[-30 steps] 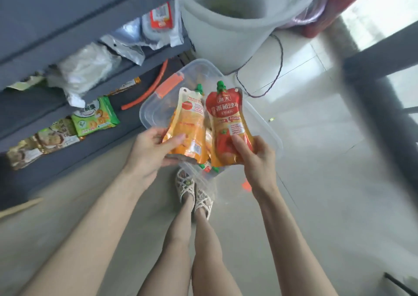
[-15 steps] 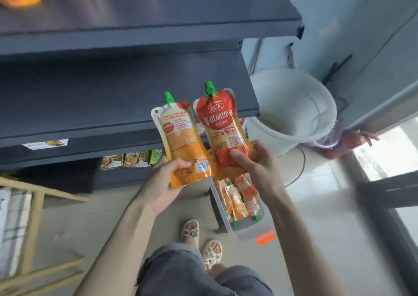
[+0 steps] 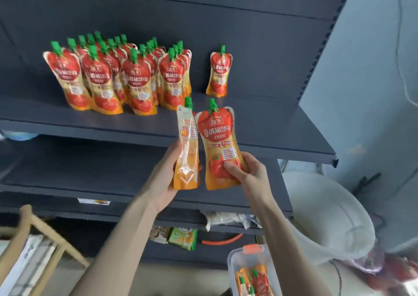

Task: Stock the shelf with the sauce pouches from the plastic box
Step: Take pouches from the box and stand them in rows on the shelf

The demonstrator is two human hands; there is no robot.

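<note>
1. Sauce pouches: two are in hand, one per grip. Both are upright with green caps up and long axis vertical, just in front of the shelf (image 3: 282,135) edge.
2. Left grip (image 3: 164,178) wraps the lower half of the left pouch (image 3: 186,146), which is turned partly edge-on.
3. Right grip (image 3: 251,173) pinches the right pouch (image 3: 217,142) low down, thumb on the front, label facing the camera.
4. The held pouches are side by side, nearly touching.
5. Target lies up and ahead of both grips. The stocked block (image 3: 117,78) is to the left, and the lone pouch (image 3: 219,72) stands apart to its right.
6. Judgement: the right grip is nearer the lone pouch and the left grip is nearer the block. The next move is probably a lift forward over the shelf lip, keeping the axis vertical and setting the bases down flat.
7. Plastic box (image 3: 230,261) is at lower right with more pouches (image 3: 260,280) inside, so the task looks partway done.
</note>
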